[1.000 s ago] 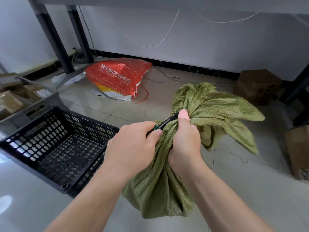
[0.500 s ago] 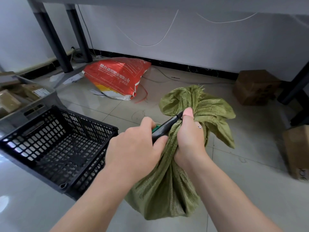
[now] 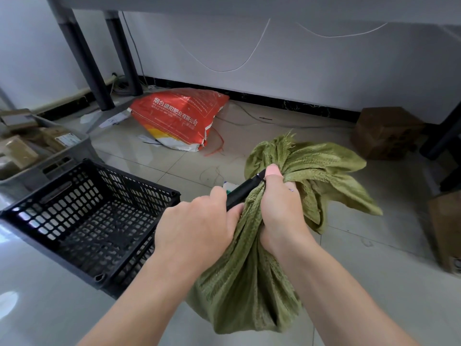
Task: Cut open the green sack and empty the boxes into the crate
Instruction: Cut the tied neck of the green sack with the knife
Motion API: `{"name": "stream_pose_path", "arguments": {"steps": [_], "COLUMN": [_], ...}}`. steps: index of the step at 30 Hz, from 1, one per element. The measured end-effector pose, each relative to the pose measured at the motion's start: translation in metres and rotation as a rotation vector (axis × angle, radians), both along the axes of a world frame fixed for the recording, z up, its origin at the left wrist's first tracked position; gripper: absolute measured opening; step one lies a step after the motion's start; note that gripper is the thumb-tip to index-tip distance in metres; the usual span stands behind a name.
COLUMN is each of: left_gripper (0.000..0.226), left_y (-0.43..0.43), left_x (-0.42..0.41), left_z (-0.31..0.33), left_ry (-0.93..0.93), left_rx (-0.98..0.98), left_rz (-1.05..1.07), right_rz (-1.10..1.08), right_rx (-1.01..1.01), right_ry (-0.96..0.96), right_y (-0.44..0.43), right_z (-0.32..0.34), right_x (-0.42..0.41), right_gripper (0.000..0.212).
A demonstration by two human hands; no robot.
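1. Pale glossy floor tiles (image 3: 374, 258) spread under us. The woven olive-green sack (image 3: 249, 295) bulges low between our forearms, just beside the crate's near corner. We cannot tell whether its base rests on the tiles or hangs.
2. Our right hand (image 3: 282, 208) is clenched round the sack's gathered neck, thumb raised. Our left hand (image 3: 197, 226) grasps the handle of a slim black cutting tool (image 3: 245, 189), whose tip meets the neck right against that thumb. No blade edge shows.
3. We judge the thumb to be the main danger. If the tool jumps through the tough weave, it travels straight toward the gripping hand.
4. A deep cut could also score the boxes, which are hidden inside the sack.
5. The black perforated plastic crate (image 3: 139, 179) sits to our left, and the sack is outside it. If the neck gives way now, or our grip loosens, the boxes would probably spill onto the tiles rather than into the crate.
6. Farther off are a grey plastic bin (image 3: 74, 146) of brown parcels, an orange-red printed sack (image 3: 179, 116) by dark table legs (image 3: 82, 58), and a brown cardboard box (image 3: 386, 131). All lie well apart from our hands, so we see no threat from them.
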State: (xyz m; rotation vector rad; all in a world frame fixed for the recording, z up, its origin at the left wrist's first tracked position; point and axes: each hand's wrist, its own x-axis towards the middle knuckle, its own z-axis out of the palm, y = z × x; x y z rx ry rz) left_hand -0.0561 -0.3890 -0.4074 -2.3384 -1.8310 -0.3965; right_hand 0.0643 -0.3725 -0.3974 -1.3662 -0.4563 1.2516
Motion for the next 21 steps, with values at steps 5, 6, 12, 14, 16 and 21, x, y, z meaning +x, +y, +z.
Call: {"name": "stream_pose_path", "arguments": {"steps": [5,6,12,14,16,21], "left_gripper": [0.039,0.039,0.039,0.04,0.04,0.046], "left_y": [0.002,0.003,0.01,0.012,0.014,0.015], "left_x": [0.005,0.006,0.011,0.012,0.014,0.023], "left_z": [0.002,0.003,-0.005,-0.007,-0.008,-0.008], "left_ry": [-0.056,-0.082,-0.178,-0.201,-0.214,-0.294], "left_rx": [-0.078,-0.105,-0.188,-0.209,-0.231,-0.299], "left_rz": [-0.015,-0.014,-0.026,-0.03,-0.023,0.019], "right_rz": [-0.03,-0.042,-0.093,-0.086,-0.096,-0.163], "right_rx": [0.025,0.048,0.066,0.064,0.087,0.11], "right_ry": [-0.194,-0.216,-0.292,-0.299,-0.317,-0.34], "right_y": [-0.002,-0.002,0.002,0.003,0.004,0.011], "right_z": [-0.002,-0.002,-0.004,-0.003,-0.004,-0.006], "right_x": [0.0,-0.001,0.001,0.003,0.003,0.001], "right_gripper": [0.037,0.041,0.03,0.027,0.028,0.035]}}
